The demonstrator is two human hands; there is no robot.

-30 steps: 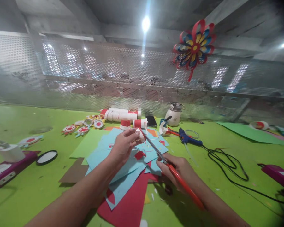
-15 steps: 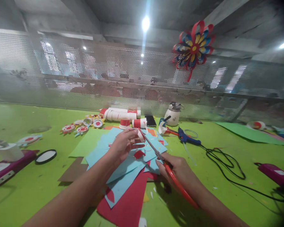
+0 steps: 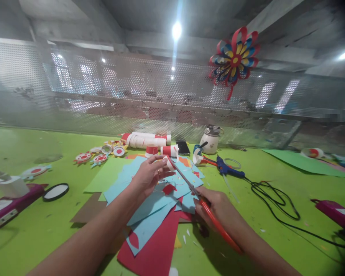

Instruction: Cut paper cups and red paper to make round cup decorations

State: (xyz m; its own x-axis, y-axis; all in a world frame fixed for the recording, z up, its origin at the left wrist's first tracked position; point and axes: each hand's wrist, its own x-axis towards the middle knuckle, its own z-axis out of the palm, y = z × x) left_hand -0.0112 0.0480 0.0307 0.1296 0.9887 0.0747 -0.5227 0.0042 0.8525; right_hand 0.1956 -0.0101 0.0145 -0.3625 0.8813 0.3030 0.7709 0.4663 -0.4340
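Holding a small red-and-white paper roll pinched in my left hand, I keep it just above the blue sheets at the centre of the frame. My right hand has a closed grip around the red handles of the scissors, lower right of centre. The blades look nearly closed, their tip meeting the roll at my left fingertips.

As I judge it, the cutting is partway along: a row of finished red-and-white rolls and round paper pieces lies further back, toward the upper middle of the green counter, while small snippets sit on the blue sheets and the red sheet beneath them. The piece in my left grip is not yet trimmed free, and whole sheets remain uncut.

The long axis of the scissors runs diagonally, handles at the lower right, tip pointing to the upper left toward the roll. The roll is short and tilted, but its exact axis is hard to tell at this size.

To the right lie a blue glue gun and its black cord.
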